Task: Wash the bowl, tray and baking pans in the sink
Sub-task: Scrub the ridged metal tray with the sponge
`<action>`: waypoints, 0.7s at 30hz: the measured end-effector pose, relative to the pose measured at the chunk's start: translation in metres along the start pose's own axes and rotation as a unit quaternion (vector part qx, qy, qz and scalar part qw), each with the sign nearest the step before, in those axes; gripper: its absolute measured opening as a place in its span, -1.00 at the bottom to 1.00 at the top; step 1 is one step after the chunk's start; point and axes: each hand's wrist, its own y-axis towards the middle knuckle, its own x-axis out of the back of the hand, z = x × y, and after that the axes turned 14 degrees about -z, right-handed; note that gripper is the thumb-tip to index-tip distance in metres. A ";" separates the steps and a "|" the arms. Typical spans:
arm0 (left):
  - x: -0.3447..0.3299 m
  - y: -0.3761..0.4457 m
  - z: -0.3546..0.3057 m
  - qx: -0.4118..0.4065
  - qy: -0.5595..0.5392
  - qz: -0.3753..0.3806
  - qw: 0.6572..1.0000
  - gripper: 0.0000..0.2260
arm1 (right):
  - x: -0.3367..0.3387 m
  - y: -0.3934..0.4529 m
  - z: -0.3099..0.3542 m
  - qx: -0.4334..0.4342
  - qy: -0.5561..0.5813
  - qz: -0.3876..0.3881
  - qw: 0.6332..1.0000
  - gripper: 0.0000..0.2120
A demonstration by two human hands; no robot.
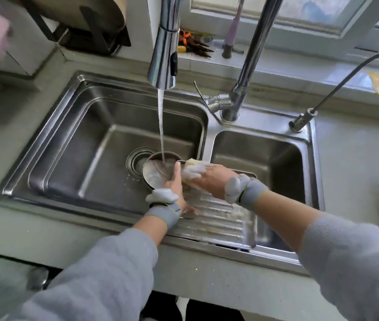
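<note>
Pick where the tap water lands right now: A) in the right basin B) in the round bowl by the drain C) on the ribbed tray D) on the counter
B: the stream from the pull-down faucet falls into the round bowl in the left basin.

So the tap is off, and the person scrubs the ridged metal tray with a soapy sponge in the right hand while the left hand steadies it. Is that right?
Not quite: the tap is running. The head view shows a stream of water falling into the round pan in the left basin. The rest holds: the right hand scrubs the ridged tray with a soapy sponge while the left hand steadies it.
</note>
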 end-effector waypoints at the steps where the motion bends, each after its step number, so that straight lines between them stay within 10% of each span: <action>1: -0.004 0.001 0.003 0.003 -0.002 -0.002 1.000 0.27 | -0.008 0.001 -0.001 0.020 0.053 0.042 0.998 -0.61; 8: -0.011 0.012 0.000 0.047 0.089 0.013 0.995 0.30 | -0.011 -0.046 -0.033 -0.009 -0.077 0.098 0.992 -0.70; 11: -0.007 0.017 -0.004 0.049 0.126 0.014 0.991 0.21 | -0.018 -0.004 -0.015 0.023 0.135 0.069 0.988 -0.57; 17: -0.002 0.010 -0.005 0.026 0.121 0.017 0.992 0.25 | -0.009 -0.046 -0.032 -0.110 0.055 0.133 0.983 -0.54; 21: -0.011 0.018 0.001 0.037 0.091 0.010 0.995 0.30 | -0.017 0.008 0.004 -0.028 0.131 0.062 0.989 -0.64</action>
